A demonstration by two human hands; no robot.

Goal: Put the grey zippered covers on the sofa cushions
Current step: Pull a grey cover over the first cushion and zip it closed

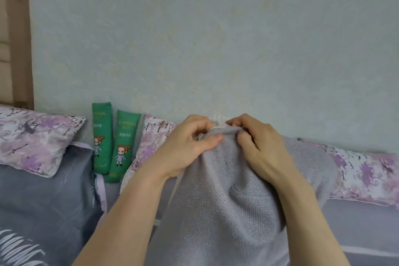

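Observation:
A grey woven cover [226,196] hangs in front of me, bulging over something inside it. A bit of white filling or lining [217,121] shows at its top edge. My left hand [190,147] pinches the top edge of the cover from the left, thumb laid across the fabric. My right hand [261,147] grips the same edge from the right with curled fingers. The two hands almost touch at the top. The zipper is not visible.
Floral purple pillows lie at left [36,138] and at right [367,170] along the pale wall [216,39]. Two green printed packs [112,142] lean against the wall. A grey bedspread [43,201] covers the bed. A wooden frame [19,34] stands at far left.

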